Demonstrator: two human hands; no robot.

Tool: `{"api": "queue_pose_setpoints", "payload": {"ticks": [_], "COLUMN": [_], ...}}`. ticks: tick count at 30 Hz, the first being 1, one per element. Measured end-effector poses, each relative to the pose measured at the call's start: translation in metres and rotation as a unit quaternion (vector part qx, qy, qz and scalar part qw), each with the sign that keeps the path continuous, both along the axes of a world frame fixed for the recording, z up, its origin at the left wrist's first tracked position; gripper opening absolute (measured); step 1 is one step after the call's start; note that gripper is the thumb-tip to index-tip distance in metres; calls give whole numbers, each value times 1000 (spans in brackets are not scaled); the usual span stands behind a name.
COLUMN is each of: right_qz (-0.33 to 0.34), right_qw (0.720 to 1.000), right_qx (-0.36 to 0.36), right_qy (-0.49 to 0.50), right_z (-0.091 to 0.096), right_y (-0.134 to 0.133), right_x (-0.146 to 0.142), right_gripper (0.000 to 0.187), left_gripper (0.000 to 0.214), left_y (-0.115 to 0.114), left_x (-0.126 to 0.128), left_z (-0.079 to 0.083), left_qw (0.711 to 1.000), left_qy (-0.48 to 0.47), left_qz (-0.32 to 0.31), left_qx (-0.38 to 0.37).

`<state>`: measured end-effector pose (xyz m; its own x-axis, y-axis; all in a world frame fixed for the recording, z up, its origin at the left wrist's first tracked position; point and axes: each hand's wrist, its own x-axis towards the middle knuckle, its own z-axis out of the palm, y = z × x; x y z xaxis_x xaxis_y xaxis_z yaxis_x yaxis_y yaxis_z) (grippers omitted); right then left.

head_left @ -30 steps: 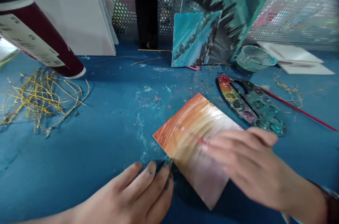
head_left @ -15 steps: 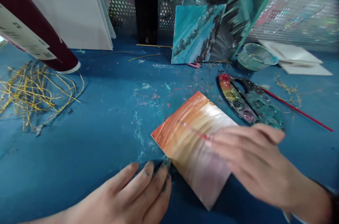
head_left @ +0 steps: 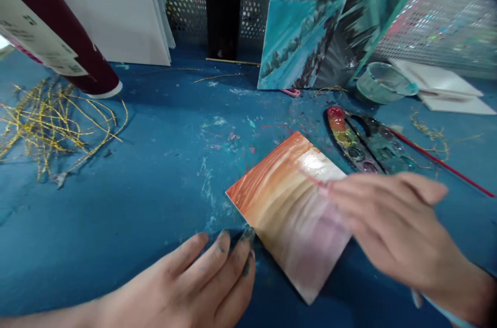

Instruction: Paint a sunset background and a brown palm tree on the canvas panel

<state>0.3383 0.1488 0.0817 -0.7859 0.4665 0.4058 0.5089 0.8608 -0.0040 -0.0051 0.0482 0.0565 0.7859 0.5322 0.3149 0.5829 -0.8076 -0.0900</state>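
A small painted panel [head_left: 283,214] lies at an angle on the blue table, with bands running from orange through tan to mauve. My left hand [head_left: 205,276] rests flat with fingers extended, paint-stained tips touching the panel's left edge. Over the panel's right side, my right hand [head_left: 392,224] is closed on a thin paintbrush [head_left: 316,181]; its red end shows and motion blurs it. The bristle tip is over the painted surface, and I cannot tell whether it touches. Beyond the right hand sits an oval paint palette [head_left: 355,147] with several coloured wells.
A red-handled brush [head_left: 446,162] leans on the palette's right side. Behind are a water cup [head_left: 384,85], white sheets [head_left: 450,85], a turquoise painting [head_left: 295,43] and a black phone [head_left: 223,7]. At left stand a maroon tube [head_left: 77,38] and tangled gold string [head_left: 46,126].
My right hand and its brush have moved a little right and up across the panel. The view has shifted slightly; my left hand keeps its place at the panel's edge.
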Motion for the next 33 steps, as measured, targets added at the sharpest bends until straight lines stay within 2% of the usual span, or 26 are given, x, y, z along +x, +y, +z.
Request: {"api": "queue_pose_setpoints", "payload": {"ticks": [2, 3, 7, 9, 10, 13, 15, 17, 19, 21, 23, 26, 28, 29, 32, 33], "right_qz": [-63, -61, 102, 116, 92, -41, -89, -54, 43, 97, 69, -63, -87, -64, 64, 84], "right_qw": [997, 998, 991, 988, 992, 999, 996, 998, 997, 991, 995, 998, 996, 998, 995, 992], "right_qx": [38, 34, -81, -96, -82, -7, 27, 4, -57, -95, -69, 20, 33, 13, -74, -83], "right_qy": [-15, -13, 17, 23, 20, 3, -8, -15, -3, 20, 24, 3, -10, -8, 28, 39], "right_z": [-3, -3, 6, 9, 8, 1, -4, -3, 1, 6, 6, -1, -5, -6, 0, 2], "right_y": [10, 11, -11, -16, -13, 5, 12, 8, -5, -14, -12, 2, 5, 3, -12, -16], "right_x": [3, 2, -13, -12, -9, 4, 6, 0, -10, -16, -14, -7, -7, -9, -16, -18], "right_gripper": [30, 28, 41, 43, 39, 32, 30, 28, 32, 42, 37, 27, 29, 30, 37, 41], "left_gripper": [32, 35, 49, 50, 49, 48, 49, 46, 44, 44, 46, 47, 47, 47, 48, 49], "left_y": [1, 1, 4, 6, 6, 5, 4, 2, 1, 2, 3, 5, 5, 5, 6, 6], "left_x": [1, 1, 3, 4, 4, 3, 2, 0, 0, 1, 3, 5, 5, 5, 4, 4], "left_z": [0, 0, 1, 1, 1, 0, -1, -2, -1, 0, 1, 3, 3, 3, 3, 3], "left_qw": [1000, 1000, 1000, 999, 1000, 999, 999, 1000, 1000, 999, 999, 999, 999, 999, 999, 998], "left_qy": [-3, -5, -26, -33, -31, -28, -27, -27, -26, -28, -31, -38, -39, -43, -49, -51], "left_qz": [3, 5, 5, 2, 1, 6, 7, 2, -3, 0, 5, 10, 10, 7, 3, 5], "left_qx": [-2, -5, -6, -5, -6, -15, -19, -15, -9, -16, -25, -30, -32, -30, -24, -23]}}
